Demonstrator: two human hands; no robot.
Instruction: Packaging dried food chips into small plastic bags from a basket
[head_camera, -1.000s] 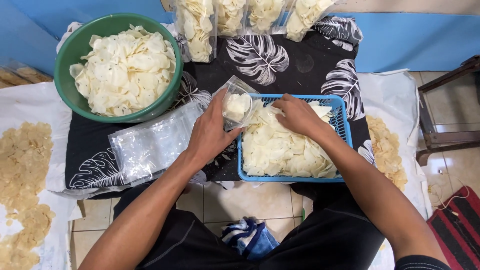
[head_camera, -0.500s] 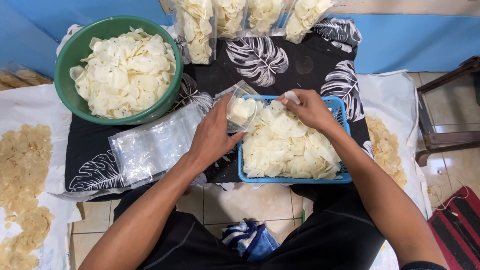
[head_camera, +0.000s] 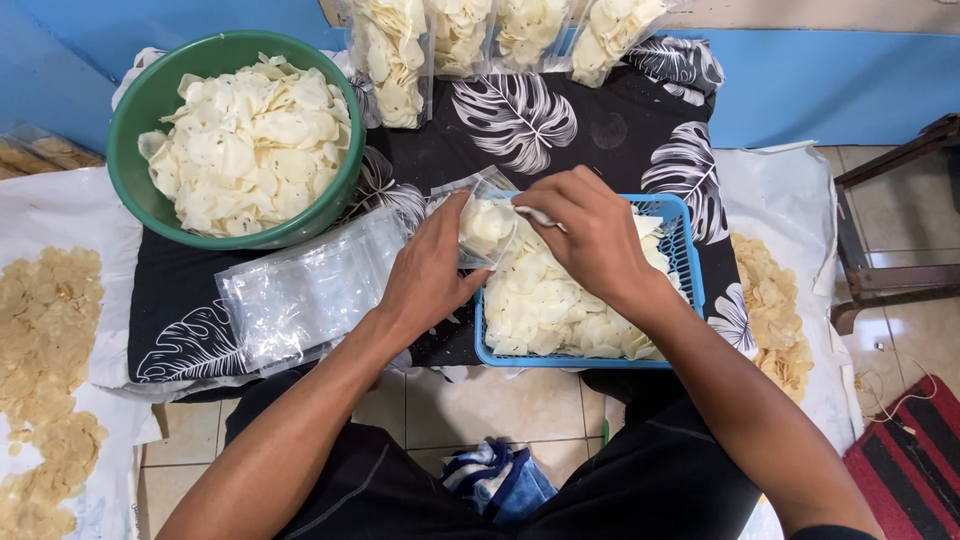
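Left hand (head_camera: 430, 275) gripped the small clear bag (head_camera: 485, 225) over the blue basket (head_camera: 690, 250), fingers closed on it. Right hand (head_camera: 590, 235) pinched 1 pale chip (head_camera: 540, 215) at its mouth, fingertips together.

The basket (head_camera: 688, 268) of crackers sits right of the pile of empty bags (head_camera: 305, 290), with the bowl (head_camera: 135, 110) behind-left and filled bags (head_camera: 470, 35) behind it.
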